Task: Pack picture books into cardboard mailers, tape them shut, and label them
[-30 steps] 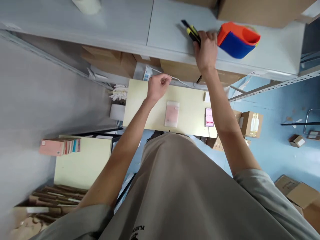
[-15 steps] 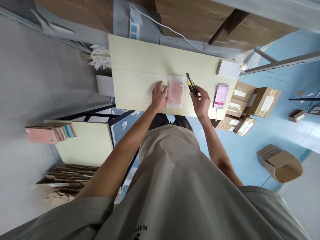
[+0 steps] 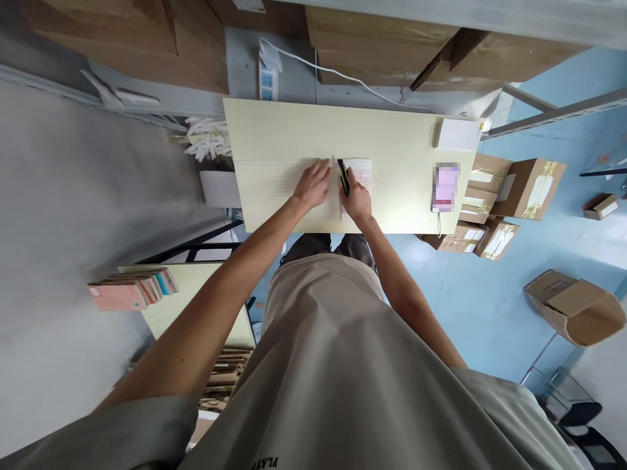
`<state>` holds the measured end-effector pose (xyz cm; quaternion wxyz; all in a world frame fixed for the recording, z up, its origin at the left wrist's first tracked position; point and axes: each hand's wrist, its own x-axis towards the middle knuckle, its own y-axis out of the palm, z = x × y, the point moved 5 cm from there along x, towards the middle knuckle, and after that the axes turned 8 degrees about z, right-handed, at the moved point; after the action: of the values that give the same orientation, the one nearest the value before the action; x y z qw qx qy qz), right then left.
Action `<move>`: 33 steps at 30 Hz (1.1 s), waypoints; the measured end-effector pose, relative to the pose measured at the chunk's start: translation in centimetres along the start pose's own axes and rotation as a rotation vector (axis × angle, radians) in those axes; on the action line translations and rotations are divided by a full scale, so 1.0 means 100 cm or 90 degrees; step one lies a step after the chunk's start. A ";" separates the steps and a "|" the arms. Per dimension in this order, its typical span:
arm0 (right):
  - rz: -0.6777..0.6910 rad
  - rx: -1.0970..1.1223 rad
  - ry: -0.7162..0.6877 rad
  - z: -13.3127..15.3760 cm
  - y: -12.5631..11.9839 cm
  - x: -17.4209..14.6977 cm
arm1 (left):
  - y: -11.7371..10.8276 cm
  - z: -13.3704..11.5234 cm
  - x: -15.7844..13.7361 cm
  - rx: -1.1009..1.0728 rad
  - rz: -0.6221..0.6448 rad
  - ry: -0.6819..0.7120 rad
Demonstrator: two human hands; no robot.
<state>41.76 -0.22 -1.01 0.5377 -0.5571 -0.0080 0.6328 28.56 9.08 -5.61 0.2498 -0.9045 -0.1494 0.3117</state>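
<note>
My right hand [image 3: 357, 201] is closed around a black and yellow utility knife [image 3: 344, 179], its tip pointing away from me. Beneath that hand lies a thin pink booklet in a pale, translucent wrapping [image 3: 363, 168], mostly covered by my fingers. The knife runs along the booklet's left edge; whether the blade touches it I cannot tell. Just left of the knife, my left hand [image 3: 315, 184] rests flat on the pale yellow table [image 3: 401, 143], fingers stretched out. Faint lines, perhaps of a clear sheet, show on the table around it.
At the table's right end are a phone [image 3: 445, 188] with a cable and a white box [image 3: 458, 134]. Cardboard boxes [image 3: 533, 189] stand to the right. A stack of booklets [image 3: 117, 295] sits on a lower table at left. Behind the table is a power strip [image 3: 267, 81].
My right hand has moved left with the knife, from beside the wrapped booklet to its left edge. My left hand remains near the booklet, its fingers now closer together. The camera view has shifted.
</note>
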 end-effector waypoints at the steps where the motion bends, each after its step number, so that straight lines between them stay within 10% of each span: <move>1: 0.009 0.001 0.003 0.004 0.002 0.004 | -0.001 0.004 0.002 -0.004 0.007 0.009; 33: 0.059 -0.114 0.067 0.030 0.010 0.001 | 0.016 0.023 0.015 0.038 -0.020 0.085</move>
<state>38.98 1.17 -0.55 0.4556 -0.6354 -0.0107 0.6234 28.43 9.24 -8.82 0.2907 -0.9131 -0.1374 0.2506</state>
